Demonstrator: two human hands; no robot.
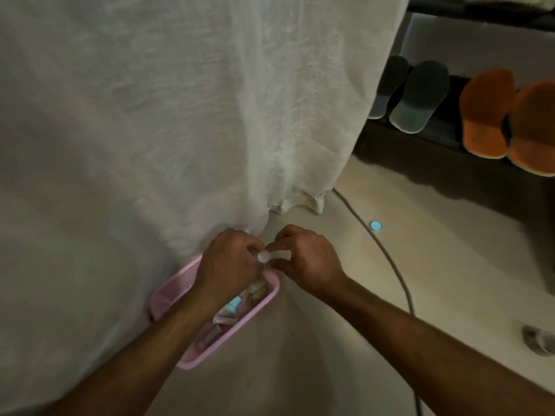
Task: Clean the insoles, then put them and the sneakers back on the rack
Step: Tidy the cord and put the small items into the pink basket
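Both hands meet above a pink plastic basket on the floor. My left hand and my right hand pinch a small white object between their fingertips; what it is cannot be told. The basket holds several small items, among them a light blue piece. At the upper right a dark shoe rack carries a pair of grey slippers and a pair of orange slippers. No insoles or sneakers are in view.
A large cream cloth hangs down to the floor on the left and partly covers the basket. A grey cable runs across the beige floor. A small blue cap lies by it. A blurred grey object sits at the right edge.
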